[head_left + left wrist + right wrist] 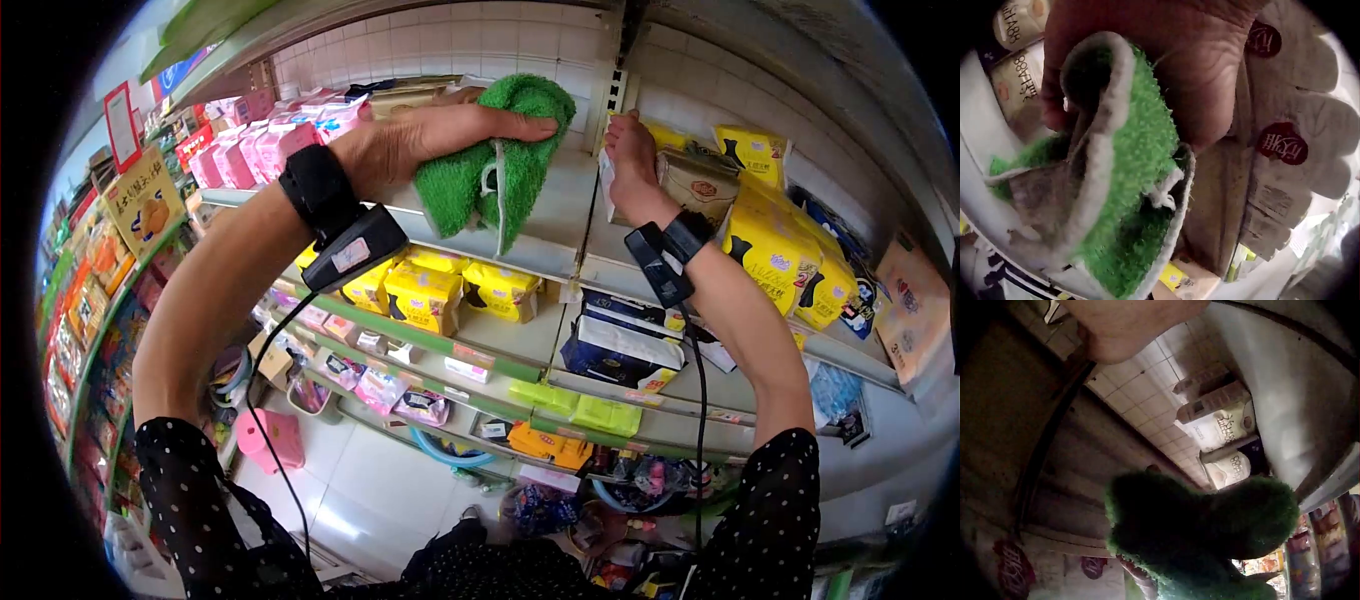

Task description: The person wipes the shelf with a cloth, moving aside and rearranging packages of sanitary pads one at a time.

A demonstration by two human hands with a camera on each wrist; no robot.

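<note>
Our left hand (440,135) gripped a folded green terry cloth (525,175), white-edged; whether our right hand (632,155) held anything, we couldn't tell. Loose hanging folds, we judged, could snag yellow plastic-wrapped packs (422,297) below the left hand.

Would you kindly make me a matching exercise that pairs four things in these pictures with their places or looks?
1. Green cloth
2. Right sleeve
3. Pink packs
4. Pink plastic item, perhaps a stool

A. On the floor
B. Black with pale dots
C. On a shelf
D. Held in the left hand

Pairs: 1-D, 2-B, 3-C, 4-A
</note>
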